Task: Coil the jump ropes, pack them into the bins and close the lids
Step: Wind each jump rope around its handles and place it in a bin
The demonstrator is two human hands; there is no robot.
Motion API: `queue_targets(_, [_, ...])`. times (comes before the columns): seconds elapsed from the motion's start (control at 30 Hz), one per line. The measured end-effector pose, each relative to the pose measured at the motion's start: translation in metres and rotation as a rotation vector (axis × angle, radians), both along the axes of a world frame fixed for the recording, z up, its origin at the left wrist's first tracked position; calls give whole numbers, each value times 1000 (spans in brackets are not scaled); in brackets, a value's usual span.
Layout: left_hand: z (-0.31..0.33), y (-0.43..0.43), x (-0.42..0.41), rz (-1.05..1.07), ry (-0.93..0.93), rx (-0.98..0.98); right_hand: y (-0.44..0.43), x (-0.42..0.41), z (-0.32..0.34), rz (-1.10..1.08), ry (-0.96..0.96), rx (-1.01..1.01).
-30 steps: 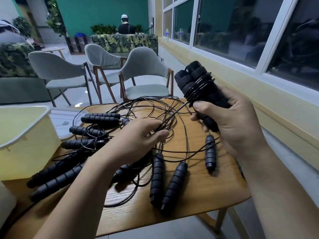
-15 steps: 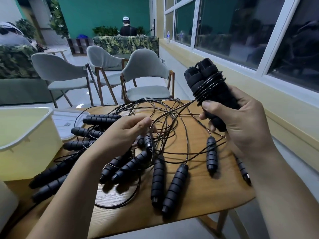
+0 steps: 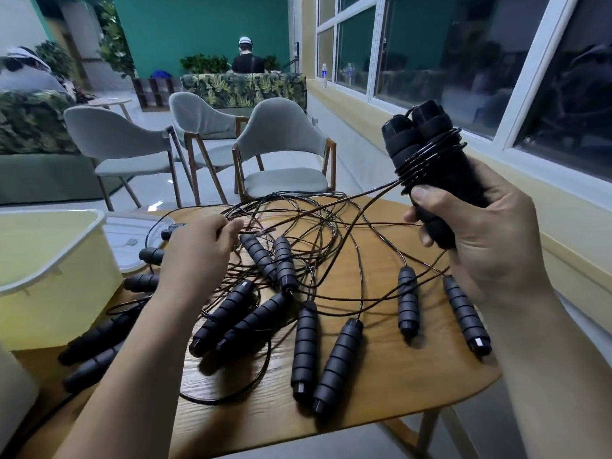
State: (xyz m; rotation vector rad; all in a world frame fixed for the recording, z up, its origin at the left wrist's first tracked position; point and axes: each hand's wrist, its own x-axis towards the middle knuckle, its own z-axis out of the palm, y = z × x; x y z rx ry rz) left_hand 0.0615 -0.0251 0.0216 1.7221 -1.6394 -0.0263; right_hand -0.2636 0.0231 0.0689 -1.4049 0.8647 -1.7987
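Right hand [image 3: 490, 233] clamped round the cord-wound handles [image 3: 427, 154], upper right. Left hand [image 3: 195, 256] pinched a cord [image 3: 251, 232] in the jump ropes [image 3: 298, 260] tangled mid-surface [image 3: 414, 385]; bin [image 3: 49, 260] far left.

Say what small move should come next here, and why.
Probably the left hand draws its pinched cord up for another turn round the handles in the right hand: only a few turns are wound, and the rest trails loose.

No writing can be read: the white patch on one jump-rope handle [image 3: 479, 342] by the table's [image 3: 414, 385] right edge and the bottles' [image 3: 324, 75] labels are too small.
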Motion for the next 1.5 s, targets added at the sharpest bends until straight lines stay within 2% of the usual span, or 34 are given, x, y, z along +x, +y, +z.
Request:
queue_targets(0.27, [-9,-8,25,177,13,71,0,0,-1,-10,10,-12])
queue_targets(0.5, [-18,-12,27,176,-11,193,-1,2,-2,-5,12,4])
queue_targets(0.77, [-20,-3,-9,-44,-10,258,-2,20,-11,54,77,46])
queue_targets(0.9, [-22,-2,-16,-83,5,250,-2,24,-12,58,77,72])
queue_targets(0.97, [-21,0,-19,-118,43,193,0,25,-12,64,76,83])
queue_targets(1.1, [-9,11,-36,-264,71,-63,4,31,-11,106,74,103])
queue_targets(1.17, [3,21,-51,-399,140,-126,7,35,-11,139,100,104])
queue_targets(1.33, [11,37,-77,-688,221,-104,12,46,-11,179,165,107])
queue_targets(1.5, [5,40,-86,-778,521,-10,12,46,-11,208,150,109])
